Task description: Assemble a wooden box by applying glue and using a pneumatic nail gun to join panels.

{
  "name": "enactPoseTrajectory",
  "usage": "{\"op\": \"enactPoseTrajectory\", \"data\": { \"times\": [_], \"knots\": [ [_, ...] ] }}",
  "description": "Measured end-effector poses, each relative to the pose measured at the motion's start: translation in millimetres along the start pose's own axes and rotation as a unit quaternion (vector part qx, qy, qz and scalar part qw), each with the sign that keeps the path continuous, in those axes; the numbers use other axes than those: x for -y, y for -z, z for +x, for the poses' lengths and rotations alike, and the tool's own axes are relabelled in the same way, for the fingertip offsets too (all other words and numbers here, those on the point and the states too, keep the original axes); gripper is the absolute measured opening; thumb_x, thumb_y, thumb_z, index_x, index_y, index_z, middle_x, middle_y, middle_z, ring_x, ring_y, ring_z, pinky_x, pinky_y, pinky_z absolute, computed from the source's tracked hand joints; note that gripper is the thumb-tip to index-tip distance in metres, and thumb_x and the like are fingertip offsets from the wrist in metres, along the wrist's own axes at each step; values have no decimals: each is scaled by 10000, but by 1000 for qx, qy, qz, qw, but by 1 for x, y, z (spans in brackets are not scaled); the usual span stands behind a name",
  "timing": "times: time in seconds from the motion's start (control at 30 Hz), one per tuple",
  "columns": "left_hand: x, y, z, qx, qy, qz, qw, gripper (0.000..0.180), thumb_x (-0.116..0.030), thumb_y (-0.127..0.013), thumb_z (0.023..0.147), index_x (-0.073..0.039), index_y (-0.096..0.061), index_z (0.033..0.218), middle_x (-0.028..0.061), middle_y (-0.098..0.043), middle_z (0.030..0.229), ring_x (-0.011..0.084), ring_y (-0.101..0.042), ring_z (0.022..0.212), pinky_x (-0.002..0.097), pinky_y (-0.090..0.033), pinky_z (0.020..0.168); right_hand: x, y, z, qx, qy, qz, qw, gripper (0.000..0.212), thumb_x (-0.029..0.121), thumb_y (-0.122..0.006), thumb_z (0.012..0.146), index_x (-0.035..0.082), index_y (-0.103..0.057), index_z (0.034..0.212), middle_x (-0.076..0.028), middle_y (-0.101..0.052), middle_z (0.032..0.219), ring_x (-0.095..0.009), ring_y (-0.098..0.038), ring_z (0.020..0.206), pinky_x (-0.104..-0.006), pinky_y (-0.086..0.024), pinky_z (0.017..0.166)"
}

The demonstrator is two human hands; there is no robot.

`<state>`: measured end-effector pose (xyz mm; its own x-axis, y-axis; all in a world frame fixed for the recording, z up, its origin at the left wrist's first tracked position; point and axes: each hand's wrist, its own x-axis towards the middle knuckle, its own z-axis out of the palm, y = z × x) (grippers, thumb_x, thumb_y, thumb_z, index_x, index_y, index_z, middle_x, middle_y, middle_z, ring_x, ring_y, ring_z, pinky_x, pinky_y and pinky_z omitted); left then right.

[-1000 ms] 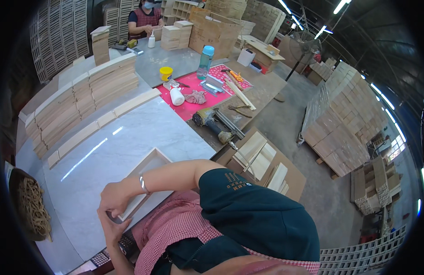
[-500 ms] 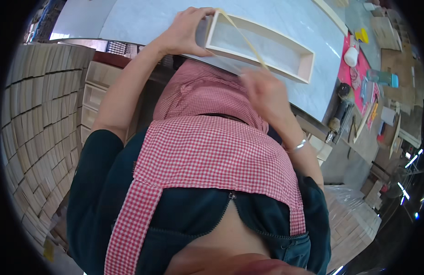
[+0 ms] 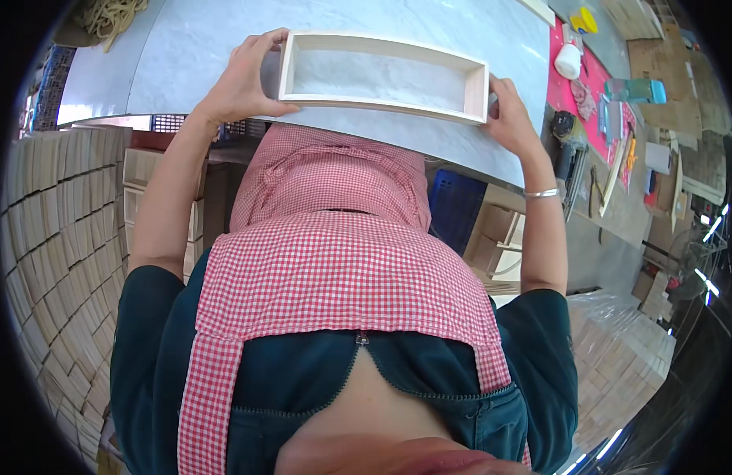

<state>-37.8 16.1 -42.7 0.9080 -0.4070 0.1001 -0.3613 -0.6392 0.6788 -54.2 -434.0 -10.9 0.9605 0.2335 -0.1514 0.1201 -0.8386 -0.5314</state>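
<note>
1. Wooden frame (image 3: 386, 47): a long, pale rectangle at the near edge of the marbled table (image 3: 200, 63), its long walls running roughly along that edge. Could not tell whether it rested on the surface or was held slightly clear.
2. Progress, done: all four walls stood in place and met at the corners; judged assembled in outline.
3. Progress, left: the middle was unfilled, with the marbled surface showing through. Whether the corners were fixed or only set together could not be told, nor whether any band ran round the outside.
4. Left hand (image 3: 243, 83): spread wide across the frame's left end, fingers at the far corner, thumb at the near corner, a gap between palm and wood. Had hold of that end.
5. Right hand (image 3: 512, 119): bent more closely, thumb and fingers against the frame's right end. Grip judged light and steadying; the fingers were partly hidden.
6. Table's left edge: tan bands (image 3: 112, 20) lay heaped in a dark bowl (image 3: 71, 33), well apart from the frame.
7. Far part of the table's right edge: a wood strip (image 3: 538, 9) lay there, apart from the frame.
8. Beyond the right edge: a pink mat (image 3: 592, 77) carried a white bottle (image 3: 568, 62) and a crumpled cloth (image 3: 585, 107).
9. Below the near edge, toward the right: a blue crate (image 3: 455, 204).
</note>
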Motion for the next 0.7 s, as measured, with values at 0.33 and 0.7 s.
{"op": "enactPoseTrajectory", "data": {
  "times": [0.33,0.7],
  "knots": [
    [4,-5,4,-27,-101,230,968,912,-374,-860,683,-49,-469,1440,164,-538,1408,308,-535,1195,409,-439,1023,-14,-64,-24,-244,58,231,940,537,-112,-631,821,9,-548,1338,-100,-597,1249,-214,-602,1112,-303,-482,1009],
    [-16,3,-3,-25,228,-346,910,271,-177,-698,857,-18,-680,1076,100,-680,999,152,-633,851,257,-518,739,-5,-65,-30,-236,18,279,931,468,-70,-634,875,14,-551,1327,-96,-596,1244,-198,-600,1105,-297,-480,1007]
  ]
}}
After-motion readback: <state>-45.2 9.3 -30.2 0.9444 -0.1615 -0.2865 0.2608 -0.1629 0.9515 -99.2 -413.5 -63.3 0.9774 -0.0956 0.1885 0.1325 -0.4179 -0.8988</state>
